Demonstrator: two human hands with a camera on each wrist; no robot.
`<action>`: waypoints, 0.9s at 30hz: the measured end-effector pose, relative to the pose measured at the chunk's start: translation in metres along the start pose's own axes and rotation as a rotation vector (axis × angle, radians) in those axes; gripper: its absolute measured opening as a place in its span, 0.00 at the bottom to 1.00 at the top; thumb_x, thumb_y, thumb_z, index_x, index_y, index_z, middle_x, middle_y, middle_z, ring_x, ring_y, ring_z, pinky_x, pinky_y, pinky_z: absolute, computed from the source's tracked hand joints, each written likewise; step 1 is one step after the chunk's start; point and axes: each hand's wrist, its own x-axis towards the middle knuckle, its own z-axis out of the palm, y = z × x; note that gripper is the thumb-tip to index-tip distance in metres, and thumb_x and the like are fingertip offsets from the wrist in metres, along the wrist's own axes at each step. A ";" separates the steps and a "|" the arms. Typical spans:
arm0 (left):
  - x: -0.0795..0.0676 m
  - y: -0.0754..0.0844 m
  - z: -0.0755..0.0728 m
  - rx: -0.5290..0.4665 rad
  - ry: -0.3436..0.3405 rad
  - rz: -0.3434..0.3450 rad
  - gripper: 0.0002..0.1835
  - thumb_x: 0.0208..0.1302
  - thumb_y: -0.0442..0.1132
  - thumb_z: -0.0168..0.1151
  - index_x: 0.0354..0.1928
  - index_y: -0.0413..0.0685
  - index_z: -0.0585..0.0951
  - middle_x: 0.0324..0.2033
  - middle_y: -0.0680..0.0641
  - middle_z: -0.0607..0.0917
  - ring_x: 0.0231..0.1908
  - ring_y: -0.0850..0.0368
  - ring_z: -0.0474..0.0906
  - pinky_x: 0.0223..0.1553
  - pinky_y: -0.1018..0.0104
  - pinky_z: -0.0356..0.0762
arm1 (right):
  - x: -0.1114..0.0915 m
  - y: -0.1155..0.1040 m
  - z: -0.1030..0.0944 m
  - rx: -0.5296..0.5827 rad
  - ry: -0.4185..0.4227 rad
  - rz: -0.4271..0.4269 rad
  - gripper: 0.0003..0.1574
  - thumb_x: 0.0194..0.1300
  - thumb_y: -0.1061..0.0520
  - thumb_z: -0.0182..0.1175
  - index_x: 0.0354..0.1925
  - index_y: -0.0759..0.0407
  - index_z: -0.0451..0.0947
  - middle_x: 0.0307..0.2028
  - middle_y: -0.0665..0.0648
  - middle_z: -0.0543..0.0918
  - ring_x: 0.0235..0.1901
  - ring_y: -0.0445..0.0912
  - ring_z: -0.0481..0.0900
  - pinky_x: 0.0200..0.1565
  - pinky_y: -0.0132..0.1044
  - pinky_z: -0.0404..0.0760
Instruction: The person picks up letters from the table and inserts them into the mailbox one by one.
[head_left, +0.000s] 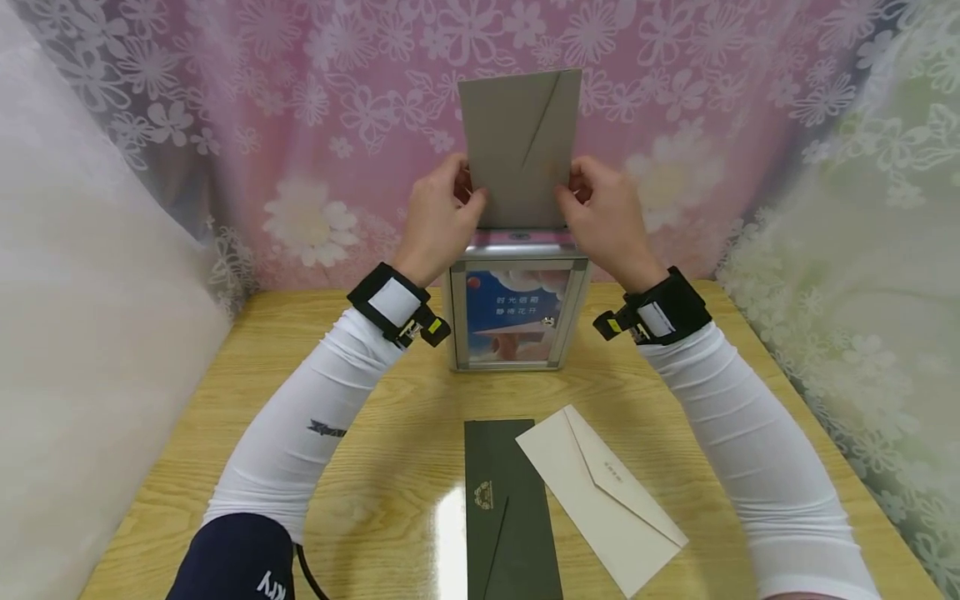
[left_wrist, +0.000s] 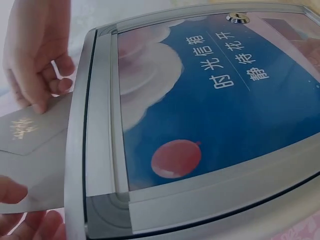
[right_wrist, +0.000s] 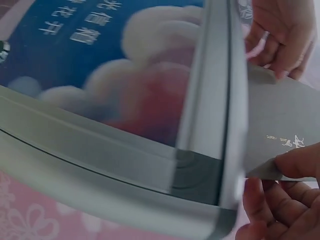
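Note:
Upright above the box, a grey envelope (head_left: 517, 142) is held between both hands. My left hand (head_left: 441, 212) pinches its left edge near the bottom, thumb on the near face. On the opposite edge, my right hand (head_left: 609, 215) pinches at about the same height. The silver-framed letter box (head_left: 517, 317) stands below, with a blue picture front and a small lock (head_left: 548, 321). The envelope's lower end meets the top of the box in the head view. Gold print shows on the envelope (right_wrist: 280, 120) in the right wrist view.
On the wooden table (head_left: 360, 492), a dark green envelope (head_left: 510, 517) lies in front of the box. A cream envelope (head_left: 600, 500) lies slanted to its right, overlapping its edge. A pink floral curtain (head_left: 360, 125) hangs behind, with pale curtains at both sides.

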 end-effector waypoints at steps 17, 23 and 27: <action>-0.002 0.002 -0.005 0.036 0.078 0.053 0.10 0.68 0.35 0.52 0.49 0.42 0.74 0.34 0.46 0.80 0.32 0.60 0.73 0.33 0.65 0.75 | -0.007 0.010 0.012 -0.029 -0.050 0.016 0.13 0.66 0.56 0.54 0.44 0.62 0.79 0.33 0.57 0.79 0.37 0.48 0.69 0.37 0.41 0.67; -0.006 0.000 0.001 0.065 0.033 0.028 0.10 0.71 0.37 0.50 0.49 0.43 0.76 0.35 0.47 0.83 0.32 0.61 0.74 0.32 0.64 0.76 | 0.001 0.005 0.004 0.049 0.053 -0.076 0.21 0.67 0.58 0.51 0.58 0.58 0.70 0.36 0.57 0.78 0.33 0.45 0.70 0.30 0.35 0.68; -0.010 -0.002 0.006 0.092 0.009 0.025 0.10 0.71 0.38 0.49 0.47 0.44 0.77 0.35 0.47 0.84 0.30 0.61 0.74 0.30 0.64 0.74 | 0.005 0.001 -0.001 0.082 0.115 -0.169 0.24 0.67 0.62 0.49 0.62 0.56 0.67 0.35 0.57 0.78 0.32 0.44 0.71 0.28 0.34 0.68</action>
